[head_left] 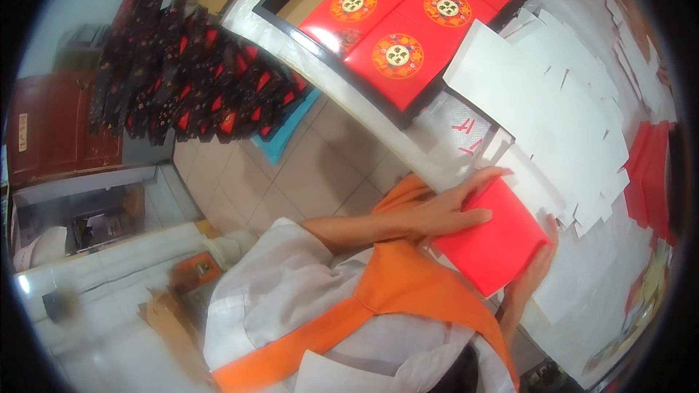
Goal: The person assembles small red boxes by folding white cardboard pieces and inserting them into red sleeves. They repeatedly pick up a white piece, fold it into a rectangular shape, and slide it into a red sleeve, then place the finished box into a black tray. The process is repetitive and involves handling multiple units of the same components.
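Note:
A plain bright red paper packet [491, 236], flat and roughly rectangular, is held between my two hands at the table's near edge. My left hand [462, 207] lies over its upper left side, thumb on top and fingers along the far edge. On the right, my right hand [537, 258] grips the opposite side, its fingertips at the upper right corner; the palm is partly hidden behind the packet. Just beyond my hands is a pile of white paper sheets [542, 102] with uneven edges.
A black-rimmed tray [404, 118] of red packets [398, 56] with round gold emblems stands beyond. Red strips lie on clear plastic [466, 125]. Red pieces [648, 182] stack at right. Many dark patterned items [196, 80] are heaped at left above the tiled floor [313, 153].

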Demonstrator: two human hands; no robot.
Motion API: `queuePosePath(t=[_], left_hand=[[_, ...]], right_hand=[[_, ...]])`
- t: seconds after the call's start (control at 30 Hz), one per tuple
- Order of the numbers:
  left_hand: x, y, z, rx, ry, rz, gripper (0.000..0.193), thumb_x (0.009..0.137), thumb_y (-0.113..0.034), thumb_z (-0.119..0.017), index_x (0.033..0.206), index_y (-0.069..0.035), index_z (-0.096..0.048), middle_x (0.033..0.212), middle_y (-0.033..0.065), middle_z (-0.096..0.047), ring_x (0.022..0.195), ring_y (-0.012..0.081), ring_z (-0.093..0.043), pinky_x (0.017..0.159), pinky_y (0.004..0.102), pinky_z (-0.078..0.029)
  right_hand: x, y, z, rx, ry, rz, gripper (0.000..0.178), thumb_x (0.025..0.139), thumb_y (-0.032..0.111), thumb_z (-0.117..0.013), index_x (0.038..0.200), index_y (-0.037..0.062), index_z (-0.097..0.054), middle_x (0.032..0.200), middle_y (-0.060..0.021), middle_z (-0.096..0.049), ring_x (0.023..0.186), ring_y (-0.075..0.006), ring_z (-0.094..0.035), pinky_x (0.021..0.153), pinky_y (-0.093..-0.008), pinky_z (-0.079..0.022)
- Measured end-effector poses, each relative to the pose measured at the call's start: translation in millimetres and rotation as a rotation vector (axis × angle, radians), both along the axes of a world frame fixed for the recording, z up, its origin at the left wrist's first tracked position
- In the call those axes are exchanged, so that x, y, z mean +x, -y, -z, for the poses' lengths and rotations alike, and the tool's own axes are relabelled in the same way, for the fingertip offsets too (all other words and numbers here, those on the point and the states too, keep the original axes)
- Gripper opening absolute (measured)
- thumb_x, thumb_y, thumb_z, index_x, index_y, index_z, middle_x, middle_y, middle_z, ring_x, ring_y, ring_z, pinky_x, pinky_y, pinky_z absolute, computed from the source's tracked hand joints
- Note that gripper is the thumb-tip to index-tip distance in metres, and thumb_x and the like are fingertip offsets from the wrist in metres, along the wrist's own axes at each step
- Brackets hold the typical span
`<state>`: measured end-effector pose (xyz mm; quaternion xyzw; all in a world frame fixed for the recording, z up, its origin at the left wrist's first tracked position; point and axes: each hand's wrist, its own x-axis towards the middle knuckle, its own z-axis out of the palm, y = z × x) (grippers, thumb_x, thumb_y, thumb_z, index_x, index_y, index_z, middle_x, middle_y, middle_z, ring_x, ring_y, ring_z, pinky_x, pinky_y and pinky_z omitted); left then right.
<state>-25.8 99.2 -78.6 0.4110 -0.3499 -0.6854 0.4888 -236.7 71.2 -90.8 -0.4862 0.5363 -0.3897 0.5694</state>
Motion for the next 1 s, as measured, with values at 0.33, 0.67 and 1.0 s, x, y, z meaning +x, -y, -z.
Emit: queuePosePath(t=[0.33, 0.67, 1.0], left_hand=[[-12, -12, 39, 0.056, 0.667, -0.141, 0.01, 0.086, -0.008, -0.047, 0.095, -0.004, -0.045, 0.093, 0.0054, -0.054, 0.085, 0.0118, -0.05, 0.077, 0.0252, -0.041], [-23, 11, 11, -0.057, 0.328, -0.27, 0.023, 0.079, 0.002, -0.056, 0.099, -0.002, -0.045, 0.1, 0.0074, -0.052, 0.093, 0.0136, -0.05, 0.085, 0.0255, -0.039], [-17, 9, 18, -0.092, 0.465, -0.259, 0.003, 0.08, 0.002, -0.054, 0.083, 0.001, -0.054, 0.094, 0.0064, -0.055, 0.088, 0.0127, -0.051, 0.078, 0.0228, -0.04]], right_hand=[[2, -13, 29, -0.089, -0.391, -0.014, 0.028, 0.093, 0.025, -0.039, 0.089, 0.0005, -0.05, 0.092, -0.015, -0.058, 0.086, -0.02, -0.055, 0.08, -0.0316, -0.043], [20, -2, 6, -0.029, 0.355, 0.19, 0.009, 0.087, 0.003, -0.044, 0.096, 0.0004, -0.043, 0.099, -0.0122, -0.056, 0.088, -0.013, -0.053, 0.078, -0.0261, -0.045], [15, -5, 16, 0.076, 0.384, 0.088, 0.008, 0.089, 0.006, -0.043, 0.088, 0.0013, -0.05, 0.1, -0.0089, -0.056, 0.085, -0.0087, -0.05, 0.077, -0.0238, -0.042]])
